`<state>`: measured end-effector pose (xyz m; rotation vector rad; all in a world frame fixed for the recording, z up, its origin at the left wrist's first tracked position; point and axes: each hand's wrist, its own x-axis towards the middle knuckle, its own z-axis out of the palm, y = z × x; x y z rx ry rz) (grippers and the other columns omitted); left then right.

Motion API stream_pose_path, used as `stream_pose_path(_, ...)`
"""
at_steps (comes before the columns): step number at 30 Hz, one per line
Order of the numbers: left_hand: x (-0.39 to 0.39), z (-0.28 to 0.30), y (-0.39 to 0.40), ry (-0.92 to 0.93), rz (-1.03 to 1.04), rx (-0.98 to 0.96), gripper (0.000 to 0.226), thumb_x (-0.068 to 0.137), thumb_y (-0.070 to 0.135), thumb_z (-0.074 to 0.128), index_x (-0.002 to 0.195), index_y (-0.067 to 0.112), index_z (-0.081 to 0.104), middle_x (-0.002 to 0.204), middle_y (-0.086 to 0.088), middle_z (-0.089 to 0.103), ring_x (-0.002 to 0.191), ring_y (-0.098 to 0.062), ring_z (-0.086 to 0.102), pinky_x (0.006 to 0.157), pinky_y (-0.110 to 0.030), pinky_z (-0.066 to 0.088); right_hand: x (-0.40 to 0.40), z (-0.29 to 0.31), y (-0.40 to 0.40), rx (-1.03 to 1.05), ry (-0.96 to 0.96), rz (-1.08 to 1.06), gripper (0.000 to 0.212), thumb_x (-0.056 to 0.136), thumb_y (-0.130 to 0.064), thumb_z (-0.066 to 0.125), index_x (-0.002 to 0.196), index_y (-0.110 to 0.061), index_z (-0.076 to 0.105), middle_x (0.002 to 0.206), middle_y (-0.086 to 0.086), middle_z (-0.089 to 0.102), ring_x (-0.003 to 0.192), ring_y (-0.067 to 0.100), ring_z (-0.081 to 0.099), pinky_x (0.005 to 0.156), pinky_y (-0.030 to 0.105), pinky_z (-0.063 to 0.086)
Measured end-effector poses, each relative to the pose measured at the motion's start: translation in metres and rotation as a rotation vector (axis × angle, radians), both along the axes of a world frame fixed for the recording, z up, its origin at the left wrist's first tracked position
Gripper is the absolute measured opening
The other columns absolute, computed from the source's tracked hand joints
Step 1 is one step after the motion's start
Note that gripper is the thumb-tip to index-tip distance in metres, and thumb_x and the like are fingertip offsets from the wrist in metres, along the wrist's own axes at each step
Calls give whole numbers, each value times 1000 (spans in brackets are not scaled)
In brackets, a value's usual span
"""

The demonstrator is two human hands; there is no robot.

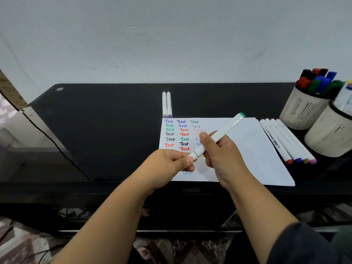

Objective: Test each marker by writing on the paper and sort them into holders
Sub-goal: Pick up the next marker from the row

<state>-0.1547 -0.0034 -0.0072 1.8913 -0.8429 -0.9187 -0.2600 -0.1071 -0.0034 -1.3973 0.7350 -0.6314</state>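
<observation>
Both hands are gripping one green-ended marker (219, 136) over the paper (247, 149), left hand (167, 164) pinching its cap end, right hand (222, 151) curling round the barrel; many "Test" words written, four markers (287, 141) waiting at three o'clock, holders (304, 113) partly filled.

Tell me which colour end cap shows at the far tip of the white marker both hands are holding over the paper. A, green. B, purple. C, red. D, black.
A: the white marker, gripped by the right hand and pinched at its near end by the left hand, ends in a green cap above the paper.
</observation>
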Motion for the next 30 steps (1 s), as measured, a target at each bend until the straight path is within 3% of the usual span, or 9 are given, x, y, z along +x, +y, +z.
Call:
stream_pose_path(3,-2,3,-1,-16,9,26,24,89,34,60,71,27,74,90,18,67,92,-9,55,71,-25,42,2,-1,0,52,-4,-60,21,95,-25,53,75,-20,53,46,-17,54,36,1,43,41,14,32)
stream_pose_path(6,0,4,-1,117,-38,-7,21,90,29,60,79,22,76,89,8,73,98,-13,62,87,-29,46,1,2,-1,18,-4,-24,24,96,-24,52,72,-19,50,45,-16,53,36,2,40,45,19,32)
stream_pose_path(9,2,4,0,209,-61,-55,19,91,21,58,83,17,75,90,-2,73,91,-15,68,98,-35,47,0,4,0,42,-20,6,23,96,-24,52,73,-19,51,47,-15,56,38,3,39,46,20,32)
stream_pose_path(11,2,6,0,215,-57,-54,20,92,21,57,83,17,75,85,-1,73,88,-15,68,97,-34,48,1,3,0,57,-38,6,24,96,-23,52,72,-19,50,47,-13,56,39,3,34,46,20,30)
stream_pose_path(16,-4,7,-3,-117,-6,51,27,90,36,57,70,29,72,82,14,70,78,-16,55,70,-27,44,6,1,1,104,26,-116,23,96,-26,52,74,-17,54,44,-14,53,34,3,38,43,19,29)
stream_pose_path(20,-1,8,-2,74,-49,-7,23,91,29,57,79,21,75,78,11,72,75,-1,62,74,-24,44,5,4,1,103,-1,-108,25,96,-25,52,72,-16,52,45,-13,53,40,4,36,46,20,30)
stream_pose_path(22,3,10,0,161,-70,-28,20,92,25,57,84,18,75,79,6,72,76,-3,66,80,-24,45,5,4,2,93,-16,-92,25,96,-24,52,72,-17,51,45,-13,53,40,5,36,46,21,30)
stream_pose_path(27,0,6,-4,-23,-19,34,28,90,34,58,67,28,71,76,15,71,83,-10,58,74,-26,41,8,1,4,121,24,-177,25,95,-25,52,73,-15,53,41,-15,50,33,2,40,41,16,31)
stream_pose_path(30,1,4,-3,7,-34,30,28,90,34,58,69,26,73,78,13,71,88,-10,59,79,-27,44,8,1,4,122,27,-183,25,96,-24,51,72,-15,52,40,-15,50,32,1,42,40,14,31)
